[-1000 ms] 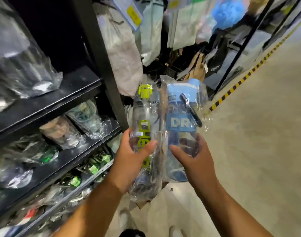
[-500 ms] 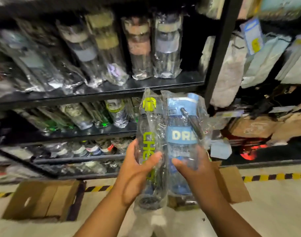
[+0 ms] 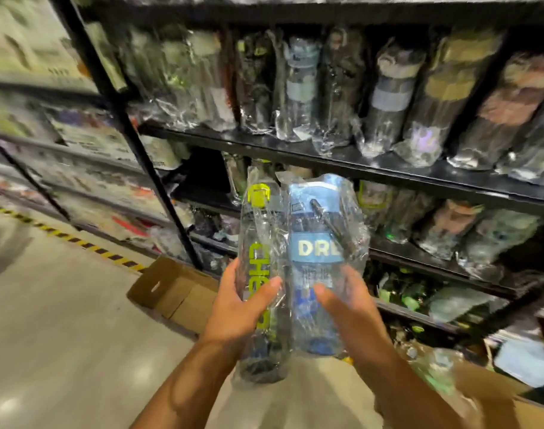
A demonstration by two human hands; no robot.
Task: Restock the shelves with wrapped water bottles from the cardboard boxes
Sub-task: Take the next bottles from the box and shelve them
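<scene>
A green bottle (image 3: pixel 258 230) and a blue bottle (image 3: pixel 317 230), both in clear wrap, were held upright and touching before a shelf (image 3: pixel 357 168).

Nearest, the green bottle was gripped low down by the left hand (image 3: pixel 233 311), with the thumb laid across its front and the fingers curled behind. The blue bottle was gripped likewise by the right hand (image 3: pixel 348 308), which was blurred; its thumb was seen on the front and its fingers were wrapped round the far side. Below and left of the hands, an open box (image 3: pixel 168 289) lay on the floor (image 3: pixel 63 320), just beside the rack's foot and a strip of striped tape (image 3: pixel 79 241). Farther back, the shelf was seen lined with stock (image 3: pixel 391 97), a row of wrapped bottles stood upright and packed close together. More wrapped goods were seen on the lower tiers behind the two held bottles.
</scene>
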